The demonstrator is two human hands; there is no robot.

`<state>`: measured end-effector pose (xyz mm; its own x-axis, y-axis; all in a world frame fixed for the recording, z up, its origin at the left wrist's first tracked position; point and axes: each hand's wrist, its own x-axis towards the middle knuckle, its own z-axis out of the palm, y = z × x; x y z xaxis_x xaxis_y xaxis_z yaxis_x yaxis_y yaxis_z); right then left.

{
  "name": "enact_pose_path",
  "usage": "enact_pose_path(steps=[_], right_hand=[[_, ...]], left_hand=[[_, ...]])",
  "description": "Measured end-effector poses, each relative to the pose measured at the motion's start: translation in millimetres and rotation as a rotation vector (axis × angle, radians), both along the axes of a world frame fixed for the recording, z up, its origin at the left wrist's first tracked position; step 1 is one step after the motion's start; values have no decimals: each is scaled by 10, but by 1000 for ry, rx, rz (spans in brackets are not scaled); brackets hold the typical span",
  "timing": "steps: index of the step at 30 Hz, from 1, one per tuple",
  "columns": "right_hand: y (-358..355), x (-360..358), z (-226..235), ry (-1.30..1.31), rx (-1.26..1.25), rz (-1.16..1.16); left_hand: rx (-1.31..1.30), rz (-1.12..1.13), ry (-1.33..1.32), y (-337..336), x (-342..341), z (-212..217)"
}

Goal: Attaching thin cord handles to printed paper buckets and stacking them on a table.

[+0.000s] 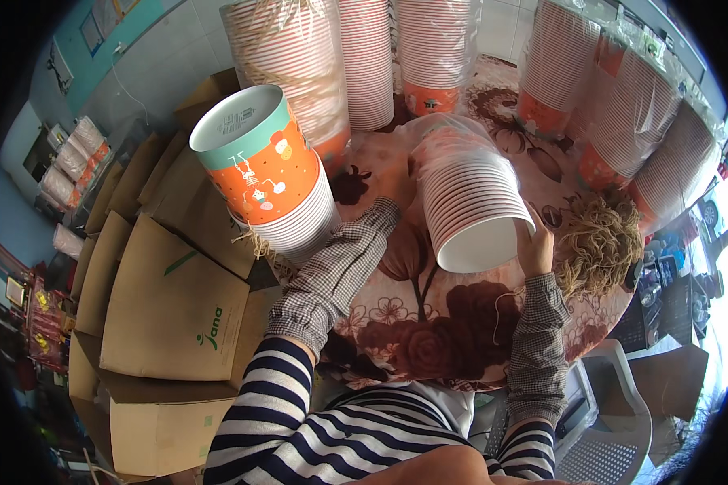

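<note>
A stack of nested white paper buckets (473, 190) lies tilted on the table with its open mouth facing me, and clear plastic film (449, 133) covers its far part. My right hand (536, 246) is closed on the rim at the right of the mouth. At the far left side of the stack, my left hand (398, 182) grips the wrapped end; its fingertips are partly hidden. Left of that arm stands another stack of paper buckets (295, 230), topped by an upside-down-nested orange and green bucket (263, 174) printed with a skeleton.
Tall plastic-wrapped bucket stacks (437, 48) line the table's far side, with more wrapped stacks (631, 121) at the right. A bundle of straw-coloured twine (597, 246) lies by my right hand. Open cardboard boxes (166, 303) crowd the left. A white plastic chair (623, 404) stands lower right.
</note>
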<state>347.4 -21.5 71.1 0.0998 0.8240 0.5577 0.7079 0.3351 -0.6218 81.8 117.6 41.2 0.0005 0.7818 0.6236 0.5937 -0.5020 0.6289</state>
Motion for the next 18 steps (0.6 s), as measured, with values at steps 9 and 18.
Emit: enact_pose_path(steps=[9, 18], right_hand=[[45, 195, -210, 157, -82, -46], [-38, 33, -128, 156, -86, -71]], left_hand=[[-62, -166, -259, -1088, 78, 147], [-997, -693, -1069, -1338, 215, 51]])
